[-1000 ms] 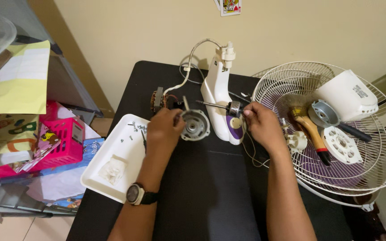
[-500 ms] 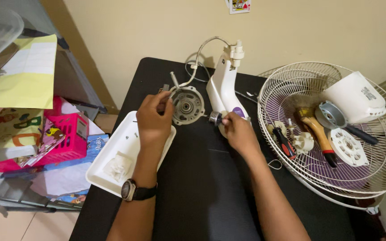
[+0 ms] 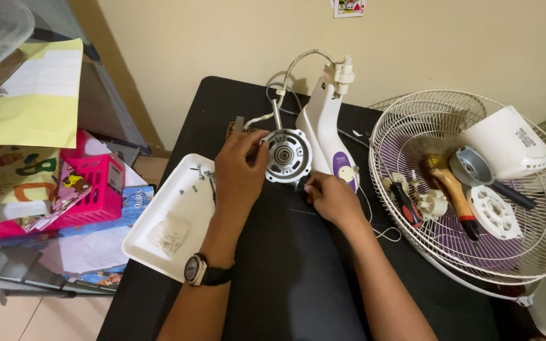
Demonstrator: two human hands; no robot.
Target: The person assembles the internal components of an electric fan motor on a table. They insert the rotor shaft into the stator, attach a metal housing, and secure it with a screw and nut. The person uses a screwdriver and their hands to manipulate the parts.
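While left hand [image 3: 240,165] grips motor [image 3: 287,155], fingertips hide.

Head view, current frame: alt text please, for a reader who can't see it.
Two hands hold a round metal fan motor on a black table: left hand on its side, right hand below. White tray left, fan grille with tools right.

Black table [image 3: 285,297] with tray [image 3: 159,215], fan grille [image 3: 412,113]

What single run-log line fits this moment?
left hand: grips round motor | right hand: at motor's lower edge | white tray: beside left hand
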